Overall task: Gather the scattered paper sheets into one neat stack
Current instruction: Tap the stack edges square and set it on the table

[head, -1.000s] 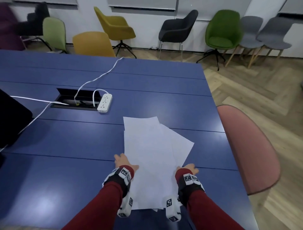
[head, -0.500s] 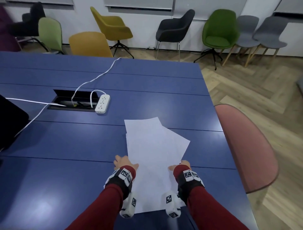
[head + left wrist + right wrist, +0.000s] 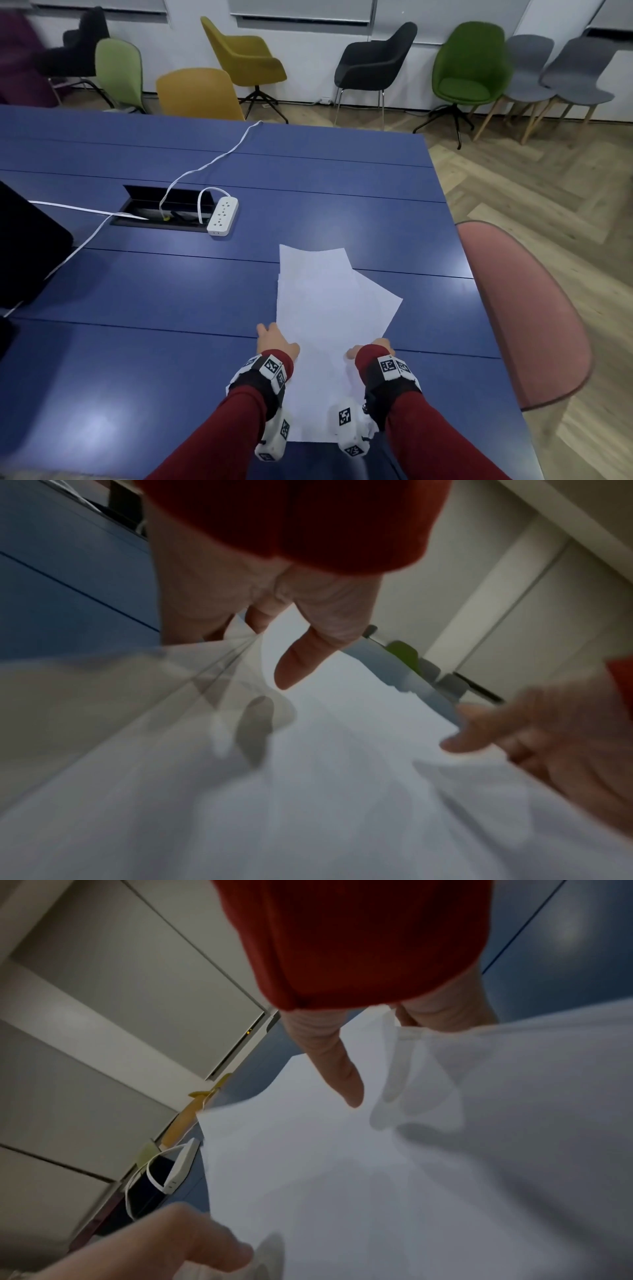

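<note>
Several white paper sheets (image 3: 329,308) lie in a loose, fanned pile on the blue table (image 3: 137,342), one corner sticking out to the right. My left hand (image 3: 274,339) holds the pile's left edge and my right hand (image 3: 371,347) its right edge. In the left wrist view the fingers (image 3: 205,615) go under the sheets (image 3: 308,804), with the thumb just above them. The right wrist view shows the same: fingers tucked under the paper's (image 3: 411,1177) edge, thumb (image 3: 346,1080) over it. The near end of the pile lies between my wrists.
A white power strip (image 3: 222,216) and its cables lie by an open cable hatch (image 3: 164,209) beyond the pile to the left. A black object (image 3: 27,250) sits at the far left. A pink chair (image 3: 524,308) stands against the table's right edge.
My hands have moved closer together. The sheet fanned out to the right has slid inward, so the pile is narrower than a second ago.
</note>
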{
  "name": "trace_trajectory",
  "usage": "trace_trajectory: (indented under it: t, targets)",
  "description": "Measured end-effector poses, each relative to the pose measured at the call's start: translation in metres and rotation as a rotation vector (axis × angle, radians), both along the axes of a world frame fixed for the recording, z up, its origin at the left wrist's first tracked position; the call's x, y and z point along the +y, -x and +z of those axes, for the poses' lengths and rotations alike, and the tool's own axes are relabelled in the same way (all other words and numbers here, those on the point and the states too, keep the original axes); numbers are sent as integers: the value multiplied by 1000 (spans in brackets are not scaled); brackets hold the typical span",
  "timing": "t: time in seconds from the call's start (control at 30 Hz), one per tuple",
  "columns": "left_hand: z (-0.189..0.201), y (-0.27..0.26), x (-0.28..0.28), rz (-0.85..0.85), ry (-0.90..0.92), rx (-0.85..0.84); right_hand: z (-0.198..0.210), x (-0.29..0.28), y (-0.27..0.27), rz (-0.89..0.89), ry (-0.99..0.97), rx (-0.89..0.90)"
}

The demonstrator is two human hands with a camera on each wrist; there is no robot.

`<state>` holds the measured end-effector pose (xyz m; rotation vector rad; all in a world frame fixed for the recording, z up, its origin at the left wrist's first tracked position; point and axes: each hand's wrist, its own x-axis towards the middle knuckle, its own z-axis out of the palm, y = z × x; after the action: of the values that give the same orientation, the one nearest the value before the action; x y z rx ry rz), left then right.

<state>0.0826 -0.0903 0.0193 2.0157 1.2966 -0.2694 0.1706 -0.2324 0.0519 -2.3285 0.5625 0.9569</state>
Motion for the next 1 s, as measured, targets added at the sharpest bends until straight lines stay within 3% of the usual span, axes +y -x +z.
trace_trajectory:
  t: [0.2,0.37,0.53,0.83,1.0]
  targets:
    - [-5,9,-1,-28,-88,-9,-5,-23,-4,88,-198,94]
    - [-10,17,1,-25,10,-153,7,-17,-11,93,-78,115]
    - [-9,14,9,-41,51,-120,2,-17,-14,106,-35,136]
    - [-22,11,7,-107,61,-111,-13,-23,-25,34,-134,56]
    - [-18,11,7,-112,95,-70,-5,-25,-21,95,-224,50]
